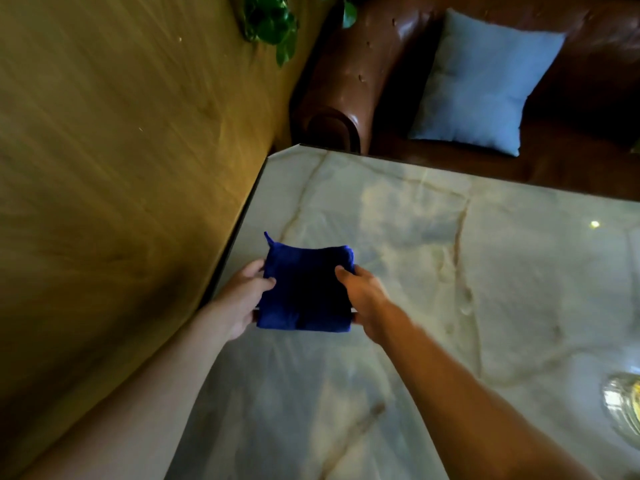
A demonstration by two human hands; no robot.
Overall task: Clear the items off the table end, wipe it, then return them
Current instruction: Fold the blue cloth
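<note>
A folded dark blue cloth [306, 289] is held between both hands just above the left end of the pale marble table [485, 271]. My left hand [242, 299] grips its left edge, thumb on top. My right hand [363, 299] grips its right edge. A small loop sticks up from the cloth's far left corner. The marble around the cloth is bare.
A glass dish [623, 407] shows at the right edge of the table. Beyond the table's far edge stands a brown leather sofa [346, 81] with a light blue cushion [481, 84]. Wooden floor [121, 168] lies to the left, with plant leaves [273, 22] at the top.
</note>
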